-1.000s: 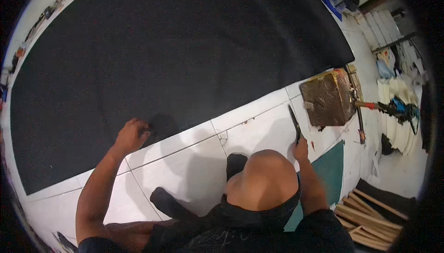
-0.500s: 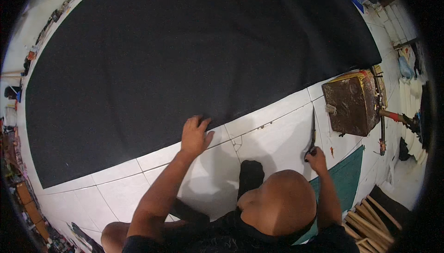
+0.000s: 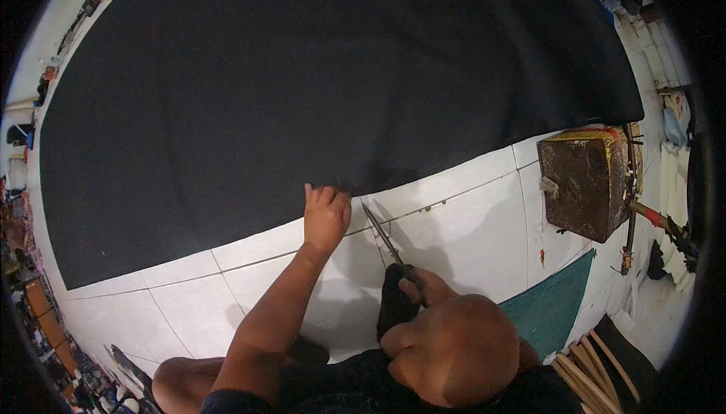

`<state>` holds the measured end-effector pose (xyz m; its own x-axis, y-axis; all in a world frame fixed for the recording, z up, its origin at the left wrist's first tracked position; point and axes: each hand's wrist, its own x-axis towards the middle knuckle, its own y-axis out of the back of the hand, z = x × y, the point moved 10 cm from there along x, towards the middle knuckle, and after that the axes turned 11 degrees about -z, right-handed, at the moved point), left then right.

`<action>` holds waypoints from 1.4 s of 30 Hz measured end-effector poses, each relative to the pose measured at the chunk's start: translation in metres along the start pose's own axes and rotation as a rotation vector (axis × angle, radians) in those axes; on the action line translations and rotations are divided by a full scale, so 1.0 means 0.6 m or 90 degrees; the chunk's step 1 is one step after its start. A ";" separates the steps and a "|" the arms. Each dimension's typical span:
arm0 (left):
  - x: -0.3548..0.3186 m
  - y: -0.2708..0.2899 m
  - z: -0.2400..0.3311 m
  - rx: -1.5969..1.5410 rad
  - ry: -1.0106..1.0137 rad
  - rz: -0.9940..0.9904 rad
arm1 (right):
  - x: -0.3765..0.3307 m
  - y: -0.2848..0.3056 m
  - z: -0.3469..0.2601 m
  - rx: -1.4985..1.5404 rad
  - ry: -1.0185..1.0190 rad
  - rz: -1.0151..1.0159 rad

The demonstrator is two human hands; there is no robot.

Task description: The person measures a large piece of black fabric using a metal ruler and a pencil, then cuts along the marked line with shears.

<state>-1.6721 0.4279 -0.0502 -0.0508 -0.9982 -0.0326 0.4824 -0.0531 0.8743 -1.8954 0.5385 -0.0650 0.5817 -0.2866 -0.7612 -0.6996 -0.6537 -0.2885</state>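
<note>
A large sheet of black cloth (image 3: 340, 89) lies spread over the white tiled floor. At its near edge my left hand (image 3: 327, 216) has its fingers bent over the border, closed on the cloth; the fingertips are partly lost against the black. To the right, my right hand (image 3: 431, 287) grips dark long-bladed scissors (image 3: 384, 240) by the handles. The scissors' tips point up and left, just short of the cloth's edge. My bent knee (image 3: 457, 350) hides part of the right forearm, and a black-covered foot (image 3: 396, 304) sits beside the scissors' handles.
A worn brown block (image 3: 578, 187) stands at the right, close to the cloth's edge. Green mesh fabric (image 3: 552, 300) lies nearer, with several wooden sticks (image 3: 586, 372) below it. Assorted clutter (image 3: 45, 323) lines the left rim.
My right hand has brought the scissors leftward from near the brown block to the cloth's edge beside my left hand. My left hand's fingers have curled in. The view has shifted slightly.
</note>
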 end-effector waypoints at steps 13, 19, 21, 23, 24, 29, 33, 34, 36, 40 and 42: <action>0.006 0.002 0.002 -0.053 0.057 -0.026 | 0.079 -0.011 0.012 -0.153 -0.022 0.065; 0.011 -0.003 0.006 -0.067 0.062 -0.023 | 0.098 -0.011 0.020 -0.097 -0.029 0.074; 0.009 0.002 0.006 -0.078 0.052 -0.006 | 0.106 -0.011 -0.012 -0.159 0.100 0.107; 0.007 0.002 0.005 -0.080 0.051 0.000 | 0.109 -0.014 -0.014 -0.161 0.089 0.111; 0.006 0.002 0.003 -0.084 0.052 0.004 | 0.110 -0.015 -0.015 -0.162 0.075 0.115; 0.007 0.002 0.004 -0.092 0.053 0.005 | 0.104 -0.012 -0.030 -0.168 0.088 0.149; 0.006 0.003 -0.002 -0.088 0.056 0.004 | 0.100 -0.009 -0.054 -0.251 0.162 0.200; 0.002 0.001 -0.005 -0.085 0.060 0.004 | 0.102 -0.011 -0.051 -0.251 0.163 0.195; 0.003 -0.003 -0.007 -0.115 0.061 -0.004 | 0.102 -0.009 -0.044 -0.241 0.116 0.189; 0.004 0.004 -0.005 -0.131 0.061 0.011 | 0.104 -0.011 -0.033 -0.189 0.041 0.148; 0.004 0.006 -0.008 -0.139 0.055 -0.011 | 0.117 -0.017 -0.035 -0.156 0.055 0.135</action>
<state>-1.6660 0.4249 -0.0495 0.0106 -0.9953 -0.0961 0.6598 -0.0653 0.7486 -1.8387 0.5103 -0.1031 0.4741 -0.4859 -0.7343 -0.6942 -0.7192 0.0277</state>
